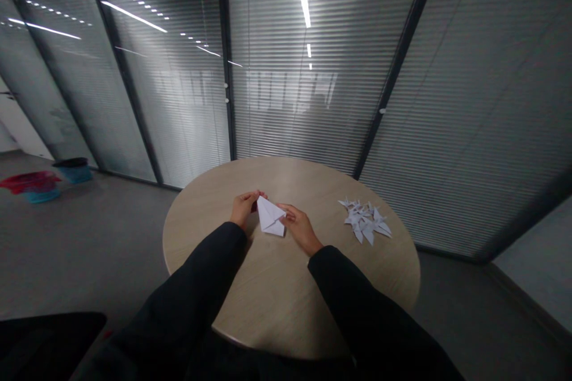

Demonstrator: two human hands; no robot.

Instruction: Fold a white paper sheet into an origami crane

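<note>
A partly folded sheet of white paper (270, 217) is held between my two hands over the middle of the round table (268, 286). Its crease lines and a triangular flap show on the side facing me. My left hand (243, 207) grips the paper's upper left edge, its fingertips partly behind the sheet. On the other side, my right hand (300, 226) pinches the right corner of the flap. To the right lies a loose pile of folded white paper pieces (365, 220) with pointed ends, apart from both hands.
A glass partition with blinds (290, 119) stands right behind the table. On the floor at left are a blue bin with a red liner (40, 190) and another with a black liner (75, 171). A dark object (49, 339), perhaps a chair, fills the lower left corner.
</note>
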